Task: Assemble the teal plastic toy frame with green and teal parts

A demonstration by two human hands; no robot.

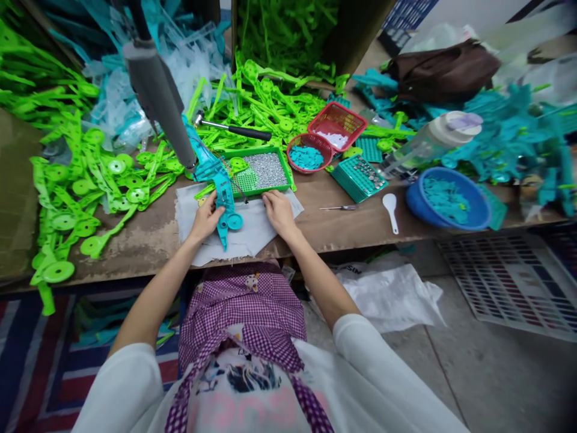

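My left hand is closed on the side of a long turquoise plastic part, which has a round disc near its lower end. The part lies over a grey cloth on the workbench. My right hand is at the near rim of a green tray, its fingers bent together; whatever is in them is too small to make out. Small silvery metal pieces fill much of the tray. A grey electric screwdriver hangs above the part's upper end, tip down.
Bright green plastic parts are heaped at the left and back. A hammer lies behind the tray. To the right are red baskets, a green stack of trays, a white spoon, a blue bowl and a bottle.
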